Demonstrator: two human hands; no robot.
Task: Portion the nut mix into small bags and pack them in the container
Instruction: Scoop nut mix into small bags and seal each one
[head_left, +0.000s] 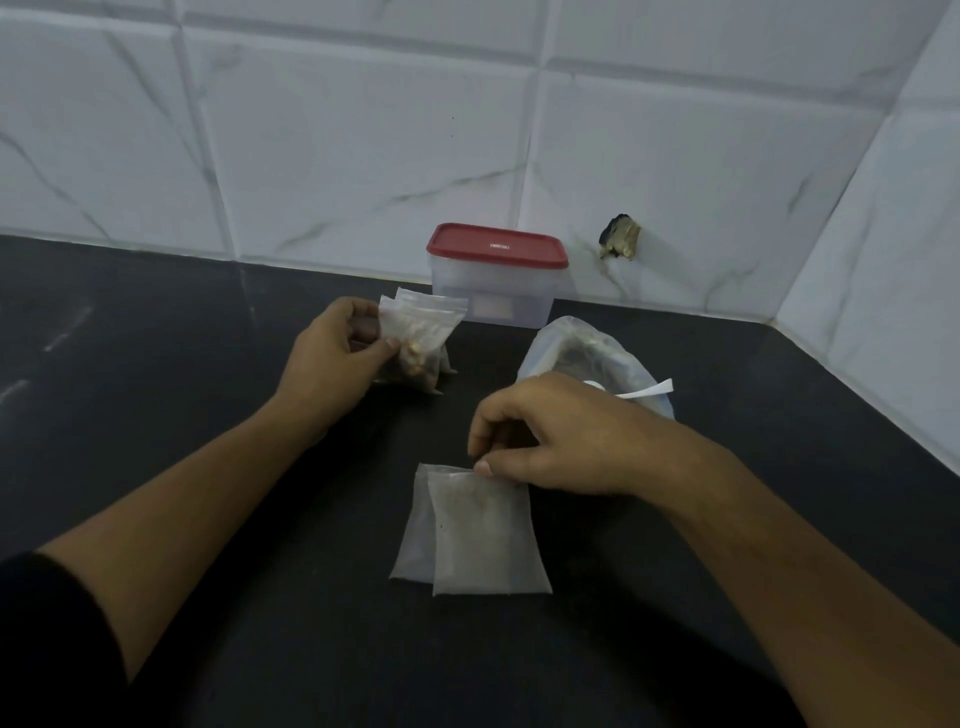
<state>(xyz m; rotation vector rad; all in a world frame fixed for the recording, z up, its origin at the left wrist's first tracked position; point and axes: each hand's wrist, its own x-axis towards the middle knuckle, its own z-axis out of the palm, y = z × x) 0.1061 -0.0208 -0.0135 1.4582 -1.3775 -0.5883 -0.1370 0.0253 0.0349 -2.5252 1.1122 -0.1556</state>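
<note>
The clear container (493, 299), red lid (496, 247) on, stands on the dark counter (156, 415) against the tiled wall (363, 156), near a chipped dark spot (618, 240) in the tile. Your right hand (556, 441) partly hides the big nut mix bag (582, 353) behind it. Your left hand (332, 358) grips the filled small bags (421, 343) just in front of the container, with thumb and fingers curled round their left edge. Your right thumb and forefinger pinch the top edge of two overlapping empty bags (483, 540). These lie flat near you, long axis running away from you, mouths toward the wall.
</note>
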